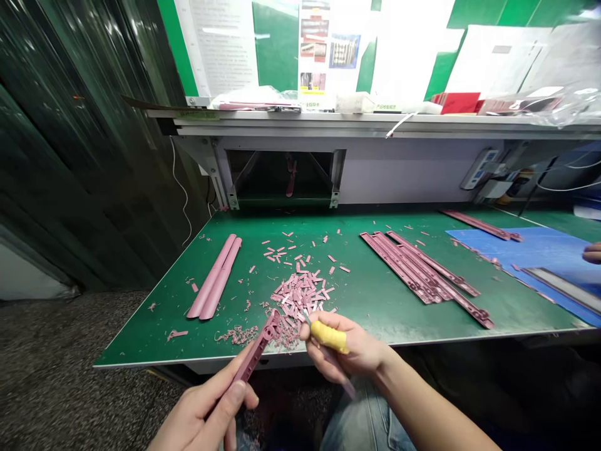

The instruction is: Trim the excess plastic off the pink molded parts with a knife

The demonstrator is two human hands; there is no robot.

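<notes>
Left fingers (232, 396) gripped 1 pink strip (256, 352); right fingers (326, 365) held a thin tool (307, 319). Scraps (300, 291) piled past both hinted much was done; 2 pink pieces (211, 277) beyond the left fingers maybe waited.

Tubes (206, 289) left on the counter (154, 335), strips (404, 273) right, scraps (300, 291) heaped between; nearer, here's the bar (256, 356), left of the tool (329, 337).

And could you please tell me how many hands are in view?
3: left hand, holding a pink piece; right hand, to its right; another person's hand, partly cut off at the right edge.
</notes>
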